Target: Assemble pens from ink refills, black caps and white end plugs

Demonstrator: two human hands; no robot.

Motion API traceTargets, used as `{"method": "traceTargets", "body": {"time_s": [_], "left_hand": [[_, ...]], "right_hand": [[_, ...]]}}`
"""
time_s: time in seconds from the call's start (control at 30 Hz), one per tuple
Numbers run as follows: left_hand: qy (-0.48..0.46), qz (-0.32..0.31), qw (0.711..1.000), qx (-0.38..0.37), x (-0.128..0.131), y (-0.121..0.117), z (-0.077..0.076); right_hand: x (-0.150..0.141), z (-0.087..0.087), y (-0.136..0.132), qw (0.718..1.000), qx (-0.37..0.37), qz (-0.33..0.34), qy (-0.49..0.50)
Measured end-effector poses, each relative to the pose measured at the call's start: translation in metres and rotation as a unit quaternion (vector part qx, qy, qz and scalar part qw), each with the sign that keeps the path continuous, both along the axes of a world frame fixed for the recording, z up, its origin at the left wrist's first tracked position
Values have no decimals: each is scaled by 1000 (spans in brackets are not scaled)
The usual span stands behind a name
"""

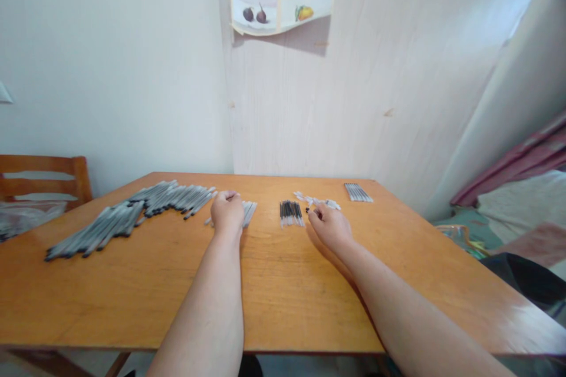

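Note:
My left hand [227, 212] is closed over the table, its fingertips curled at the far side. What it holds, if anything, is hidden. Beside it lies a row of pale, clear pen barrels [250, 213], partly covered by the hand. My right hand [331, 225] is closed in a pinch, and a small black piece [308, 210] shows at its fingertips. Just left of that hand, dark pen refills [290, 212] with pale tips lie side by side. Small white pieces [315, 200] are scattered behind the right hand, partly covered by it.
A long pile of grey pens with black ends [163, 197] spreads over the table's left side. A neat row of pens [358, 192] lies at the back right of the wooden table [283, 288]. A chair [44, 174] stands left; a wall rises behind.

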State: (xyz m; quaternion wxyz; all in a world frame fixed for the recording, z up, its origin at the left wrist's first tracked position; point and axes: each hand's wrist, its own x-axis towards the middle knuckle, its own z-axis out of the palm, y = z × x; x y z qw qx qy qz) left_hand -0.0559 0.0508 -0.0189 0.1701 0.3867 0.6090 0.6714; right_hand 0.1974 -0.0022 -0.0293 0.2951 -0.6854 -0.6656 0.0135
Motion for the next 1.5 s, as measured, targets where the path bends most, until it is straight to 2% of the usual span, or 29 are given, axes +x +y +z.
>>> {"method": "traceTargets", "body": {"time_s": [0.1, 0.23, 0.33, 0.67, 0.97, 1.5], "left_hand": [[123, -7, 990, -72, -3, -3, -8], [296, -18, 935, -196, -2, -9, -11], [360, -11, 906, -224, 2, -13, -10], [409, 11, 874, -261, 8, -15, -13], [449, 10, 825, -343, 15, -16, -8], [471, -12, 827, -306, 16, -16, -12]], "right_hand": [[-1, -1, -1, 1000, -1, 12, 9], [-3, -1, -3, 1000, 2, 23, 13], [-4, 0, -3, 1000, -3, 25, 14], [-5, -1, -4, 999, -8, 30, 23], [-6, -2, -3, 999, -3, 36, 35], [-4, -4, -2, 997, 12, 46, 53]]}}
